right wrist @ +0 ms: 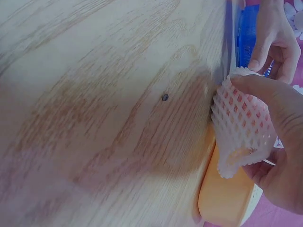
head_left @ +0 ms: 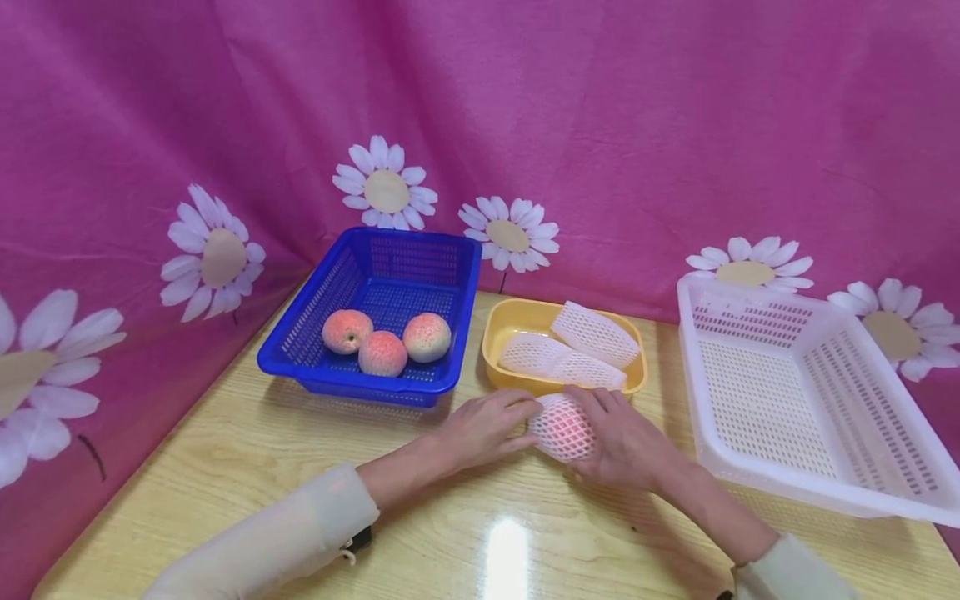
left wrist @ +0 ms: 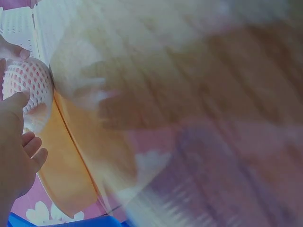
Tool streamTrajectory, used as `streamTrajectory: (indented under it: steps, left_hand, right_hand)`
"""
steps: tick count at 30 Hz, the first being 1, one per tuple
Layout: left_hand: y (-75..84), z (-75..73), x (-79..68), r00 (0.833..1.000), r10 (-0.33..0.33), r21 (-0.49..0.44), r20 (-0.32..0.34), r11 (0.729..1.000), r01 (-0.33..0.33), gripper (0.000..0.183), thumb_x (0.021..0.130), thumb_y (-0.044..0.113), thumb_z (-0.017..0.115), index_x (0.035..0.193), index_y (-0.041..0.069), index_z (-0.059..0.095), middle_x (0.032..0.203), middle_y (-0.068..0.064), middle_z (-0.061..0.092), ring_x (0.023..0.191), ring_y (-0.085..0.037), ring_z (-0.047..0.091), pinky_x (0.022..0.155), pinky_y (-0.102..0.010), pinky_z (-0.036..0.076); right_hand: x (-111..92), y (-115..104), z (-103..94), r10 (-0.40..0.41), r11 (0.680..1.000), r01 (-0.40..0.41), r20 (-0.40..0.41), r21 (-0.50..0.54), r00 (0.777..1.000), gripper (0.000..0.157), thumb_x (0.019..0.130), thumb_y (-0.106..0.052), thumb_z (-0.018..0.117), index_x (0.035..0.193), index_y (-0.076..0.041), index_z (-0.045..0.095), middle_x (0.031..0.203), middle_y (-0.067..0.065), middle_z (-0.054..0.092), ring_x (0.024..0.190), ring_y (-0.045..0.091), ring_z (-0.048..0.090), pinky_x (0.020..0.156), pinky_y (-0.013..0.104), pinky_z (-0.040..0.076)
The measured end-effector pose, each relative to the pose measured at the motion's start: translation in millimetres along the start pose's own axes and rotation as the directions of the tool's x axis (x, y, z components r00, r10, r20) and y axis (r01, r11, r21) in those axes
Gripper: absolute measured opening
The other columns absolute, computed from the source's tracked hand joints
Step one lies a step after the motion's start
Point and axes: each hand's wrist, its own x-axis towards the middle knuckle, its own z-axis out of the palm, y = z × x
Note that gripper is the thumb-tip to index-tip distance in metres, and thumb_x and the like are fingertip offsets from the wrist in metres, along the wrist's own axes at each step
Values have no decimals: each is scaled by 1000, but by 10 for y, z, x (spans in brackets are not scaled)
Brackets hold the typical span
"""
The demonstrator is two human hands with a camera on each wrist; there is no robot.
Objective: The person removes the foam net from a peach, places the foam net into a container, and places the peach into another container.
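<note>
Inside a white foam net sleeve (head_left: 551, 408), a pinkish peach (head_left: 567, 432) shows through the mesh, held low over the table in front of the yellow tub. My right hand (head_left: 626, 437) grips the sleeved peach from the right, its thumb (right wrist: 253, 84) lying along the net. From the left, my left hand (head_left: 480, 429) has thumb and fingertips at the sleeve's other end and appears to pinch it. Three bare peaches (head_left: 383, 354) lie in the blue basket (head_left: 360, 382). More foam sleeves (head_left: 595, 333) rest in the yellow tub (head_left: 491, 350).
A white plastic basket (head_left: 810, 487) stands at the right. The blue basket is at the left, with the tub between them. Behind everything hangs a magenta cloth (head_left: 615, 150) with daisies. A small dark speck (right wrist: 164, 97) marks the wooden table (head_left: 420, 533).
</note>
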Motion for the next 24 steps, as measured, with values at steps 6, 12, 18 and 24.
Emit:
streamTrajectory:
  steps: [6, 12, 18, 24]
  left_hand:
    - [-31, -35, -26, 998, -47, -17, 32, 999, 47, 39, 94, 35, 70, 125, 11, 65, 123, -7, 63, 113, -19, 60, 92, -32, 53]
    - [-72, -97, -84, 997, -69, -3, 45, 998, 69, 45, 94, 38, 70, 128, 9, 64, 126, -8, 62, 117, -21, 58, 98, -32, 49]
    - [-113, -116, -157, 998, -56, -39, -6, 998, 56, 45, 93, 35, 72, 127, 7, 65, 126, -11, 63, 117, -22, 59, 100, -33, 48]
    - [-129, -146, -234, 998, -66, -66, -3, 996, 66, 45, 92, 29, 73, 129, 6, 63, 127, -13, 62, 118, -24, 58, 102, -36, 47]
  right_hand:
    - [-67, 18, -59, 63, 998, -63, 36, -1, 997, 105, 64, -44, 92, 146, -4, 39, 126, 19, 56, 111, 35, 54, 93, 50, 51]
    - [-186, 48, -132, 133, 991, -134, 52, 11, 990, 103, 70, -46, 88, 148, -4, 37, 132, 19, 54, 116, 39, 53, 94, 54, 49]
    - [-294, 107, -149, 143, 990, -143, 35, 6, 989, 104, 70, -46, 88, 149, -4, 36, 130, 20, 55, 114, 40, 54, 93, 54, 49]
    - [-386, 164, -149, 156, 988, -156, 22, 0, 988, 103, 70, -46, 88, 147, -2, 36, 132, 22, 53, 115, 41, 53, 95, 55, 48]
